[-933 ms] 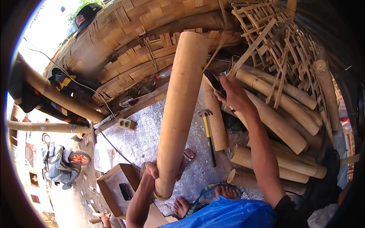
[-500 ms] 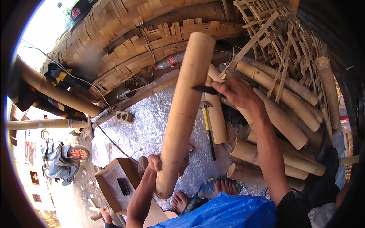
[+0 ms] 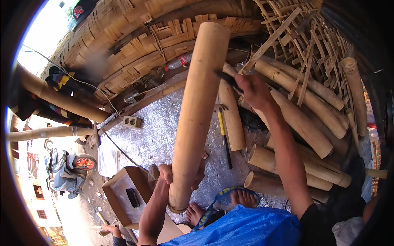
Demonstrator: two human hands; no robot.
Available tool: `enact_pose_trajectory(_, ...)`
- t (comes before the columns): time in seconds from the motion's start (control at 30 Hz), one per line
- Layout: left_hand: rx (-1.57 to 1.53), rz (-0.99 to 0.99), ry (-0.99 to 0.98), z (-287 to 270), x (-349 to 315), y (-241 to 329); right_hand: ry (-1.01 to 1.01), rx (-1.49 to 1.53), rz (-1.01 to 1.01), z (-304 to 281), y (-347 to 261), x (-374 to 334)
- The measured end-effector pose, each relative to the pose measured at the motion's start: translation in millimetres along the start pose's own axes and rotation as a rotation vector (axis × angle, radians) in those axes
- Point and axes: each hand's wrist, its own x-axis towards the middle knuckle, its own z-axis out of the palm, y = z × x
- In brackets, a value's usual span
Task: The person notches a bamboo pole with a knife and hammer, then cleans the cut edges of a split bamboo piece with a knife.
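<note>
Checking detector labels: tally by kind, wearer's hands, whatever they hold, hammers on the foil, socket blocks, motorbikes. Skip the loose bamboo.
Hands: 2 (left hand, right hand)
Held bamboo tube: 1
Held dark tool: 1
Hammer: 1
Socket block: 1
Motorbike: 1
Total: 7

The bamboo tube [image 3: 198,117] is pale tan, faintly specked, with a darker brown edge at its lower end; the hand tool [image 3: 231,80] is black; the hammer [image 3: 224,140] has a handle yellow above, black below; the floor sheet [image 3: 158,123] shows silver mottling; the woven panel [image 3: 135,73] is golden-brown plaiting; the tarpaulin [image 3: 246,227] is bright blue; the motorbike wheel [image 3: 83,163] is orange-red within black
</note>
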Motion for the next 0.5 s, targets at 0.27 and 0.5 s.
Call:
enact_pose_trajectory(0.27,0.138,-0.06,-0.004,2,2,6,0.28,0.342,0.144,10,-12,13)
enact_pose_trajectory(0.5,0.013,0.005,-0.018,-9,7,1,0.015,-0.224,-0.086,13,-11,-20)
